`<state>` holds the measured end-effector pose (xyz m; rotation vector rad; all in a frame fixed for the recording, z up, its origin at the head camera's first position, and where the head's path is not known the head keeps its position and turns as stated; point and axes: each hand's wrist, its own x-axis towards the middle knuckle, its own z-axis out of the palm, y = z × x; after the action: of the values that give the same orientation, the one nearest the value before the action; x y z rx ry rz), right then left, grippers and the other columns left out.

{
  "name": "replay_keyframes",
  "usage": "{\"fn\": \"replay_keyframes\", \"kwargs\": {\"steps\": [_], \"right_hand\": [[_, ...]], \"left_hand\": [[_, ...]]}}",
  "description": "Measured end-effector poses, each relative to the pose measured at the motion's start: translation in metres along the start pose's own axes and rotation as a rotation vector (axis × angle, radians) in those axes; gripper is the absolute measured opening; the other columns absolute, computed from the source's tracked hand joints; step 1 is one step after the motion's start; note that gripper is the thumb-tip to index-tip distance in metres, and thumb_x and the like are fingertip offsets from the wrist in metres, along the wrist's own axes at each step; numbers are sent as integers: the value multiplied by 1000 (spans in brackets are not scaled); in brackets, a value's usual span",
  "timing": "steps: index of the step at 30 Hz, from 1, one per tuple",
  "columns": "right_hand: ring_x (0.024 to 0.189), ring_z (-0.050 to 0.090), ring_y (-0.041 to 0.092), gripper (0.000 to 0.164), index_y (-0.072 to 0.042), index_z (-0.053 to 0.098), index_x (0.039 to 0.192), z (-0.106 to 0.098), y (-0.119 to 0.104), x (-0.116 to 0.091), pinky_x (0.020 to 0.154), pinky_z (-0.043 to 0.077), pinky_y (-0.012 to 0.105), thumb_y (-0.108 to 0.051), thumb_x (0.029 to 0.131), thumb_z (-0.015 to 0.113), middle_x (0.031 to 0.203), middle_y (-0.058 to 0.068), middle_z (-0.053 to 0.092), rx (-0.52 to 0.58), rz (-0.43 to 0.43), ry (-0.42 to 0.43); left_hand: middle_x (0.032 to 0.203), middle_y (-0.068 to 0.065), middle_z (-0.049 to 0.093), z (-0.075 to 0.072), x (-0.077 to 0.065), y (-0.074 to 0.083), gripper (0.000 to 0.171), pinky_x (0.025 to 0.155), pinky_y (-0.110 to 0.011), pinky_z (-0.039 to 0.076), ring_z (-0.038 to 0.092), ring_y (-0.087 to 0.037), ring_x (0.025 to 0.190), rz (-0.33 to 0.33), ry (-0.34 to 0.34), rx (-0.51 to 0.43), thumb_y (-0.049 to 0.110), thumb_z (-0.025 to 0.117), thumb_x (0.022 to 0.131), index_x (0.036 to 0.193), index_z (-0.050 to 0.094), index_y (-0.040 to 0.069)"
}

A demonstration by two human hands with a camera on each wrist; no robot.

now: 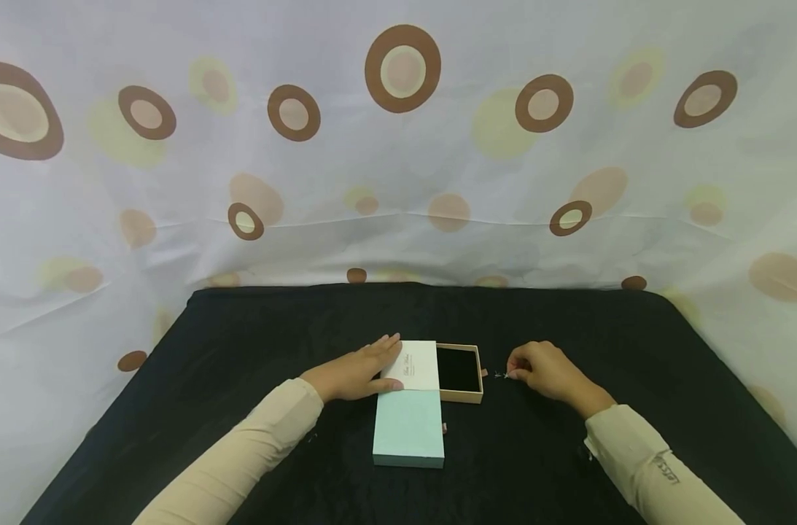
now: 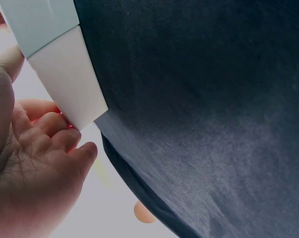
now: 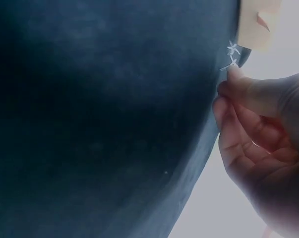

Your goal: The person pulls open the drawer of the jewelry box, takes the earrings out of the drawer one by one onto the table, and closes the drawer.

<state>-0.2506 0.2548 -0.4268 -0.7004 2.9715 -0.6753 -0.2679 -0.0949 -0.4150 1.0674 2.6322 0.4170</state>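
Observation:
In the head view, a white box sleeve point(image 1: 419, 364) with small print lies on the black cloth, its drawer point(image 1: 459, 370) slid out to the right. That drawer has a tan rim, a black inside and a small pinkish pull tab point(image 1: 484, 372). My left hand point(image 1: 362, 370) rests on the sleeve's left side, fingers extended over its top and thumb near its front edge. Right of the drawer, my right hand point(image 1: 547, 370) pinches a tiny silvery star-shaped ornament point(image 3: 232, 63) between thumb and forefinger. A second such star point(image 3: 232, 48) shows just beyond it; whether they are joined I cannot tell.
A pale blue box point(image 1: 407, 426) lies directly in front of the white sleeve, touching it, with a pink tab point(image 1: 445, 429) on its right side. Black cloth point(image 1: 516, 459) covers the table. Behind hangs a white curtain point(image 1: 345, 168) with round patterns.

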Motion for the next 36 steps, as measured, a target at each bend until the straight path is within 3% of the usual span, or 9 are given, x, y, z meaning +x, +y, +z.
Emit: {"fn": "replay_keyframes", "kwargs": {"steps": [36], "right_hand": [[64, 55, 6, 10, -12, 68, 79, 2, -2, 1, 60, 48, 30, -5, 85, 70, 74, -5, 65, -26, 36, -27]], "left_hand": [[160, -12, 12, 0, 2, 0, 79, 117, -45, 19, 10, -28, 147, -7, -8, -1, 47, 51, 96, 152, 19, 2]]}}
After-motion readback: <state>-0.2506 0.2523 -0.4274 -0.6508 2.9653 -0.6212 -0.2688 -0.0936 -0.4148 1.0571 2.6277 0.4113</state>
